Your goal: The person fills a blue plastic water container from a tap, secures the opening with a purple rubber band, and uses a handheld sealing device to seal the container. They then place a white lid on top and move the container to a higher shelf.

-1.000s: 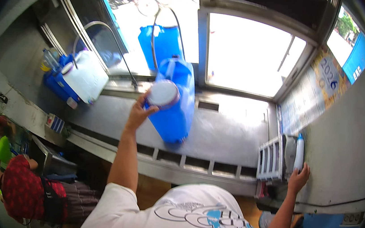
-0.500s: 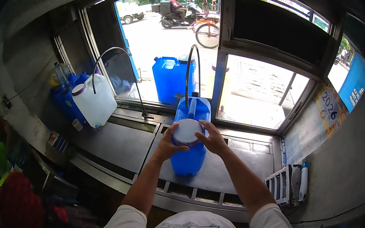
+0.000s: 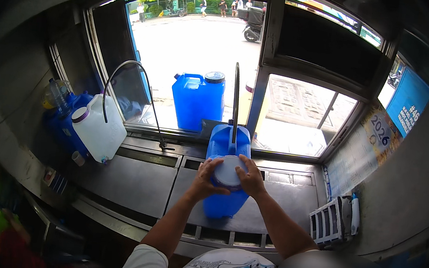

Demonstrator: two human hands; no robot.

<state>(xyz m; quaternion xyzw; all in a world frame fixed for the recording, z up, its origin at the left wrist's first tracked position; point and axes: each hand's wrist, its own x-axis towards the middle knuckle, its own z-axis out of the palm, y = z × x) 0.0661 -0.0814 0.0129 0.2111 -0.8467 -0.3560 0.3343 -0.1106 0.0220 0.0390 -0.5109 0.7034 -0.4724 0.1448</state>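
Observation:
A blue water jug (image 3: pixel 224 205) stands upright on the metal counter in front of me, its moulded handle toward the window. On its wide mouth sits a round white lid (image 3: pixel 229 171) with a darker rim. My left hand (image 3: pixel 206 179) curves round the lid's left side, thumb along its near edge. My right hand (image 3: pixel 252 177) grips the right side, with fingers at the far edge and the thumb on top. Just behind the lid, a thin curved filling spout (image 3: pixel 237 91) rises over the jug's handle.
Another blue jug (image 3: pixel 197 103) with a dark cap stands at the window opening. To the left are a white jug (image 3: pixel 99 129), a small cup (image 3: pixel 78 159) and a second curved spout (image 3: pixel 143 65). A white slatted rack (image 3: pixel 327 221) leans near the right wall. Slots line the counter's front edge.
Both hands stay on the lid, the right fingers and thumb slightly shifted round it. The whole view has tilted a little. Outside, the motorcycle and orange-framed cycle have moved on.

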